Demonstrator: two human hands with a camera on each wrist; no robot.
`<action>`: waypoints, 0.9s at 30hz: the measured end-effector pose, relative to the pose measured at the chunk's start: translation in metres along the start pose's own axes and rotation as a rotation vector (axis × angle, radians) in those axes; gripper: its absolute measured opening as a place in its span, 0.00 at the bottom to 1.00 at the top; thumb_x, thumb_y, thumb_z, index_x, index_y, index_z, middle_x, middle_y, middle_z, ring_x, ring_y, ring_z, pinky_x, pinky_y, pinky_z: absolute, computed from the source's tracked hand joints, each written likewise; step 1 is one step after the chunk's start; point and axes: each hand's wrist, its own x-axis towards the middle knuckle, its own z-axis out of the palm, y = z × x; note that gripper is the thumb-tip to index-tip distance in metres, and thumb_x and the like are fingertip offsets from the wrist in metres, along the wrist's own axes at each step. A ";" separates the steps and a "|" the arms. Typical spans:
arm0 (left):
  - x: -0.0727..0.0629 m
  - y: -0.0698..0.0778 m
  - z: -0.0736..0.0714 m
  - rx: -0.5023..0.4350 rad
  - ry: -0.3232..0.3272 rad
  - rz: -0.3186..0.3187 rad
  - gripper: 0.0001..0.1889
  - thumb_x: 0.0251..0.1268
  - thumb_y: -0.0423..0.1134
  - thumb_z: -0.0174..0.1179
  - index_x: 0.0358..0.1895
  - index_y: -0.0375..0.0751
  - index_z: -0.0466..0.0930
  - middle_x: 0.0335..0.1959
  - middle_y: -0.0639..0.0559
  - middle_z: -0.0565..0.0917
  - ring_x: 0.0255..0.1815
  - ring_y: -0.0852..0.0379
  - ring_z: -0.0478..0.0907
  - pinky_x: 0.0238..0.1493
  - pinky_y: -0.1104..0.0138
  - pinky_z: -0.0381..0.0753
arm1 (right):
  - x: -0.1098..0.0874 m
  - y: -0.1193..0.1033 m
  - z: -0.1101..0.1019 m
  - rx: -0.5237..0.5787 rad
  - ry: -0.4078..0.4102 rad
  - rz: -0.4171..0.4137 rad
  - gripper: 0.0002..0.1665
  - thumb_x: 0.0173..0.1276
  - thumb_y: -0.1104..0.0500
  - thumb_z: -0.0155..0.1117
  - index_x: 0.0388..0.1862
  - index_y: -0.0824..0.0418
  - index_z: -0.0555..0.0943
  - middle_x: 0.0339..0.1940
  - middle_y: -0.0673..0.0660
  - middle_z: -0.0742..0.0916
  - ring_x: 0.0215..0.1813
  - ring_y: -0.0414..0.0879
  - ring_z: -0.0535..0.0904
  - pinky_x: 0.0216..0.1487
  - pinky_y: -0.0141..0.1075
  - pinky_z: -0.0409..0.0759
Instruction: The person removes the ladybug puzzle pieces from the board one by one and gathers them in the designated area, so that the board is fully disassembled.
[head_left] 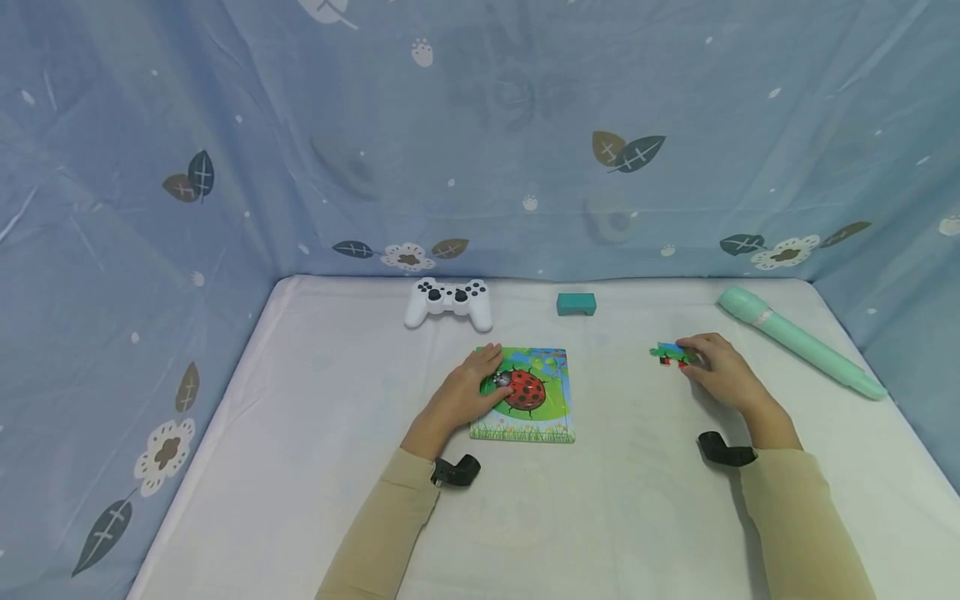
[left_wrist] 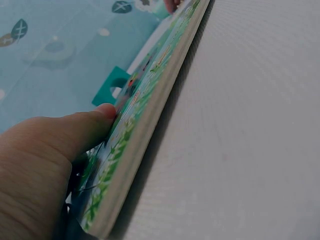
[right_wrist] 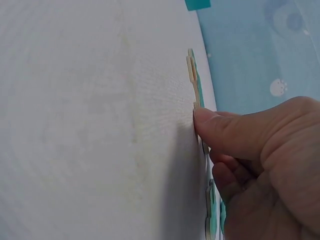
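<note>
A square wooden jigsaw board (head_left: 551, 421) with a red ladybug on green lies flat on the table. My left hand (head_left: 468, 387) rests over its left side, thumb laid across the picture near the ladybug's head. The left wrist view shows the thumb (left_wrist: 95, 120) on the board's face, close to its pale edge (left_wrist: 150, 135). Off to the right, my right hand (head_left: 722, 371) pinches a thin jigsaw piece (head_left: 670, 353) in blue, green, red and black between thumb and fingers. In the right wrist view more thin piece edges (right_wrist: 210, 212) show below the thumb (right_wrist: 220, 127).
Behind the board lie a white game controller (head_left: 448, 304) and a small teal block (head_left: 576, 304). A long mint-green stick-like thing (head_left: 802, 343) lies at the far right. Blue patterned cloth (head_left: 525, 150) hangs along the back and sides of the white table (head_left: 615, 517).
</note>
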 end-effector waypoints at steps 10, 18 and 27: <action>0.000 0.001 0.001 -0.026 0.002 -0.012 0.36 0.64 0.54 0.58 0.70 0.38 0.63 0.73 0.46 0.62 0.75 0.50 0.56 0.75 0.57 0.57 | -0.001 -0.008 -0.008 0.043 -0.037 0.029 0.33 0.68 0.58 0.61 0.67 0.72 0.64 0.65 0.75 0.67 0.65 0.74 0.61 0.61 0.68 0.62; 0.000 -0.002 0.002 -0.054 0.031 -0.022 0.37 0.62 0.55 0.60 0.69 0.38 0.64 0.73 0.48 0.63 0.75 0.51 0.55 0.75 0.57 0.57 | 0.006 -0.029 -0.003 0.138 -0.038 0.005 0.36 0.69 0.54 0.60 0.70 0.70 0.62 0.66 0.73 0.67 0.65 0.73 0.62 0.61 0.65 0.66; 0.000 -0.005 0.001 -0.071 0.072 -0.014 0.37 0.61 0.55 0.62 0.68 0.36 0.66 0.72 0.47 0.64 0.75 0.51 0.56 0.75 0.58 0.56 | 0.017 -0.064 0.022 0.260 -0.086 -0.068 0.36 0.68 0.56 0.62 0.69 0.69 0.63 0.67 0.71 0.69 0.66 0.69 0.64 0.65 0.61 0.65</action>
